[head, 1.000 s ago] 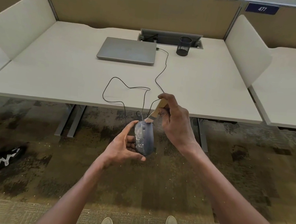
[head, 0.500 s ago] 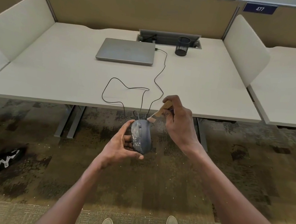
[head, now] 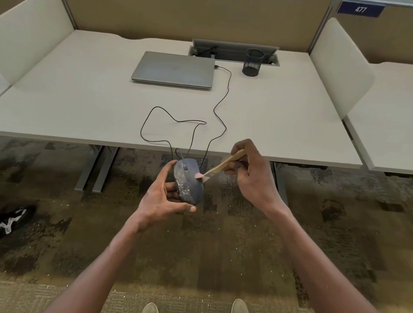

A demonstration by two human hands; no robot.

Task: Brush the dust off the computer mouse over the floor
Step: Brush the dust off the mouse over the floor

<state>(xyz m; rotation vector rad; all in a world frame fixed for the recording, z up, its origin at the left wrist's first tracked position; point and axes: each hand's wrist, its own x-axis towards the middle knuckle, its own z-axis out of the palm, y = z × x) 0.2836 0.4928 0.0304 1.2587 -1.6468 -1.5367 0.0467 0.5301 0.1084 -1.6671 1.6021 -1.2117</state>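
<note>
A dark grey computer mouse (head: pixel 189 183) with whitish dust on its left side is held over the carpet, just in front of the desk edge. My left hand (head: pixel 164 197) grips it from the left and below, tilted on its side. My right hand (head: pixel 250 176) holds a small wooden-handled brush (head: pixel 225 164), whose pale pink bristles touch the mouse's right upper side. The mouse's black cable (head: pixel 220 101) loops over the desk to a shut laptop (head: pixel 175 69).
The pale desk (head: pixel 78 107) has side dividers, a black mesh pen cup (head: pixel 253 62) and a cable hatch at the back. White specks lie on the brown carpet (head: pixel 229 248). Another person's black shoe (head: pixel 2 222) sits at the left. My own shoes show at the bottom.
My right hand has swung the brush from the mouse's top front end down onto its right side. The mouse has been turned slightly, showing more of its top.
</note>
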